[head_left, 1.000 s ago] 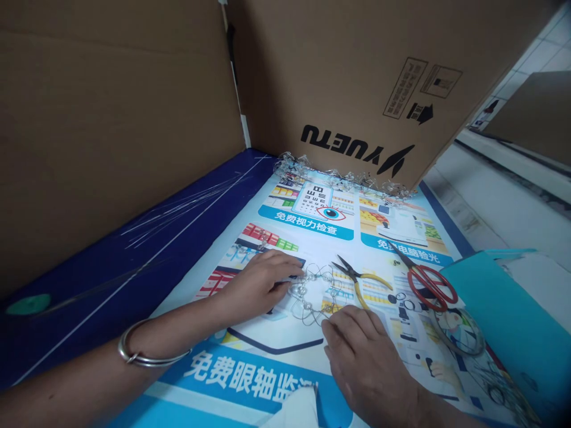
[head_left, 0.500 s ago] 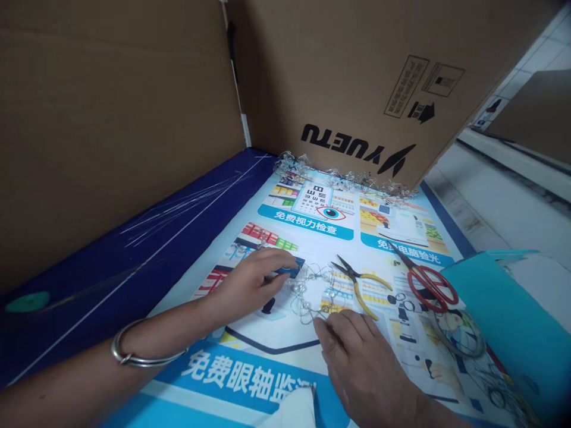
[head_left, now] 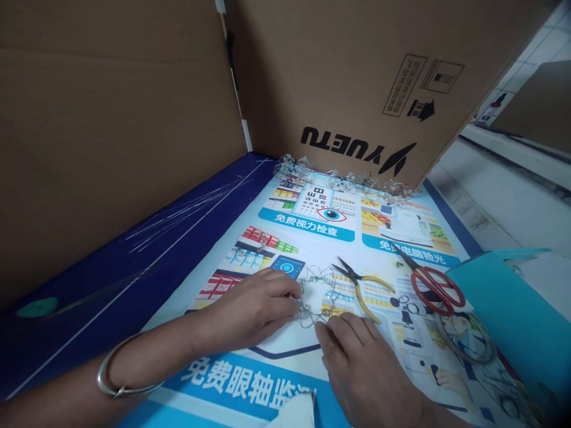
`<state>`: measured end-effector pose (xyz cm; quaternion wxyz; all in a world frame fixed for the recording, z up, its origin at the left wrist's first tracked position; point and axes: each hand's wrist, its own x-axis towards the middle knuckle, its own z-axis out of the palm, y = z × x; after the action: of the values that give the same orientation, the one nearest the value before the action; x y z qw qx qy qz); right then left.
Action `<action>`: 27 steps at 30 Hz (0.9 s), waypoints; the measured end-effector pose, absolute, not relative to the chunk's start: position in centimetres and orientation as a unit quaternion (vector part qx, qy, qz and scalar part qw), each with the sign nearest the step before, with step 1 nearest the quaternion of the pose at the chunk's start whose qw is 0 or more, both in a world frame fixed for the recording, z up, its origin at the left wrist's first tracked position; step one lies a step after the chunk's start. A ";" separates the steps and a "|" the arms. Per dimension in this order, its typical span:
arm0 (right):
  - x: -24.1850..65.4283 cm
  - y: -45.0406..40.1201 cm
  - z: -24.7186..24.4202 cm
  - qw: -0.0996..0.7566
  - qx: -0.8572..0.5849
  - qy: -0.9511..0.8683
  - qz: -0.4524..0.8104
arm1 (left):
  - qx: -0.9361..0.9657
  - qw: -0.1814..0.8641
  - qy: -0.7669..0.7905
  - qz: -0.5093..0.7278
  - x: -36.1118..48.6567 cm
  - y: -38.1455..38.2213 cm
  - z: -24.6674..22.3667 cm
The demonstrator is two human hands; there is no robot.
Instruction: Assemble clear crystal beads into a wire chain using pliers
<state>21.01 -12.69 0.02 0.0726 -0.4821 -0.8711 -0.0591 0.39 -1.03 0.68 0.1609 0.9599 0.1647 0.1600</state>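
A ring of thin looped wire with small clear beads (head_left: 328,278) lies on the printed sheet between my hands. My left hand (head_left: 263,303), with a silver bangle on the wrist, has its fingers closed at the ring's left edge, pinching it. At the lower edge of the ring, my right hand (head_left: 363,356) holds the wire between thumb and forefinger. Its other fingers are curled and the fingertips are partly hidden. Just beyond the ring, yellow-handled pliers (head_left: 359,282) lie with their jaws apart. Red-handled scissors (head_left: 437,288) rest farther right.
A coil of wire (head_left: 468,345) lies near a turquoise box (head_left: 508,321) on the right. Beaded wire pieces (head_left: 348,178) line the foot of the cardboard wall (head_left: 357,71). Loose straight wires (head_left: 187,205) and a green object (head_left: 38,307) are on the blue surface at left.
My left hand has moved down and slightly right, from open above the ring's left side to closed at its edge. My right hand has stayed nearly still.
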 end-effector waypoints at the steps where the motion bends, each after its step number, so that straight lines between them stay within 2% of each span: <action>1: 21.0 -12.7 0.0 0.075 -0.483 -0.871 -0.059 | 0.963 0.152 0.159 0.155 0.4 -1.0 0.6; 12: 20.3 -12.8 0.1 0.109 -0.481 -0.868 -0.051 | 0.954 0.179 0.186 0.154 0.3 -1.3 0.3; 19: 19.6 -12.9 0.3 0.151 -0.433 -0.889 -0.004 | 0.949 0.181 0.190 0.174 0.5 -1.4 0.4; 27: 19.5 -12.7 0.5 0.159 -0.389 -0.906 0.053 | 0.951 0.200 0.172 0.163 0.6 -1.5 0.4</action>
<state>19.53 -12.70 0.46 0.1591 -0.3885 -0.9061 0.0532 0.61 -1.48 0.40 0.2000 0.9507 0.1720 0.1633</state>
